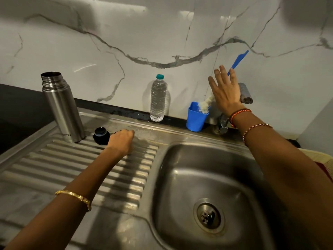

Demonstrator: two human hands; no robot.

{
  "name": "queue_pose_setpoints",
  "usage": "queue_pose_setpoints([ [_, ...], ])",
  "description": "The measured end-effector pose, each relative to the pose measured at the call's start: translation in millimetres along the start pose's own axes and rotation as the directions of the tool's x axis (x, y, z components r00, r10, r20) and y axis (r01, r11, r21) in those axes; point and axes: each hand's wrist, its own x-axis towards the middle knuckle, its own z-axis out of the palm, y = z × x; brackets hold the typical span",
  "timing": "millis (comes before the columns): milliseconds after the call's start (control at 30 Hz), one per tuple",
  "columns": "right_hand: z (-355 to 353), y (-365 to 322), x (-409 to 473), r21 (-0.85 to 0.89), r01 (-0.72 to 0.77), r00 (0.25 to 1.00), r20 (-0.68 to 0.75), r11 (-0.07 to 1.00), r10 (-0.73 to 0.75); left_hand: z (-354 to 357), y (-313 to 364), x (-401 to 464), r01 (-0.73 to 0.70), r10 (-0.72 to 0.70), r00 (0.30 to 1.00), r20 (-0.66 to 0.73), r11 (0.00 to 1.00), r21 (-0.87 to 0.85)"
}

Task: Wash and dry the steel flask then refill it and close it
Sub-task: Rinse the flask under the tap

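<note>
— Head view: what's hidden?
— Left hand [121, 141] is curled over something dark, unclear what. Right hand [225, 91], fingers spread, covers the brush handle [237, 60].
— Containers?
— Flask [62, 109] stands uncapped on the drainboard [72, 168], stopper [101, 135] beside; brush in the blue cup [195, 119]; water bottle [158, 100] capped.

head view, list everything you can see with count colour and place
steel flask: 1, silver, upright and uncapped on the drainboard, left
stopper: 1, black, on the drainboard right of the flask
water bottle: 1, clear with teal cap, against the wall
cup: 1, blue, by the tap, holding a bottle brush with blue handle
tap: 1, chrome, behind the basin
sink: 1, steel, basin at right
left hand: fingers curled on a dark object, mostly hidden
right hand: open, raised near the brush
</note>
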Motion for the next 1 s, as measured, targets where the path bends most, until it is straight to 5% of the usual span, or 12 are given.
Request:
queue_pose_setpoints([
  [100, -5, 0, -10, -0.052, 0.046, 0.925, -0.374, 0.998, -0.062, -5, 2, -2, -0.012, 0.006, 0.997, -0.073, 0.996, -0.083],
  [233, -4, -6, -29, -0.126, 0.193, 0.767, -0.600, 0.973, -0.230, -6, 12, -10, -0.060, 0.033, 0.988, -0.152, 0.983, -0.176],
  [467, 0, -7, -76, 0.253, 0.392, 0.838, -0.496, 0.885, -0.229, 8, 31, -23, -0.160, 0.104, 0.976, -0.192, 0.939, -0.304],
  [633, 32, -22, -125, 0.500, 0.299, 0.920, -0.376, 0.813, -0.108, 23, 53, -25, -0.220, 0.171, 0.972, -0.162, 0.905, -0.364],
  [700, 43, -28, -137, 0.779, -0.036, 0.994, -0.036, 0.626, 0.101, 29, 63, -24, -0.240, 0.207, 0.970, -0.129, 0.904, -0.355],
  [733, 50, -30, -138, 0.862, -0.263, 0.962, 0.198, 0.433, 0.190, 34, 69, -22, -0.242, 0.217, 0.970, -0.109, 0.906, -0.347],
  [767, 56, -31, -137, 0.866, -0.486, 0.863, 0.454, 0.119, 0.222, 38, 74, -21, -0.233, 0.216, 0.972, -0.088, 0.909, -0.344],
  [833, 66, -26, -126, 0.451, -0.685, 0.573, 0.818, -0.572, -0.042, 44, 82, -15, -0.209, 0.205, 0.978, -0.047, 0.923, -0.323],
  [867, 73, -23, -119, 0.184, -0.639, 0.494, 0.843, -0.747, -0.214, 47, 85, -12, -0.195, 0.199, 0.980, -0.017, 0.933, -0.302],
  [1000, 107, -21, -97, -0.142, -0.428, 0.477, 0.804, -0.893, -0.356, 54, 87, -7, -0.138, 0.157, 0.987, 0.042, 0.948, -0.287],
])
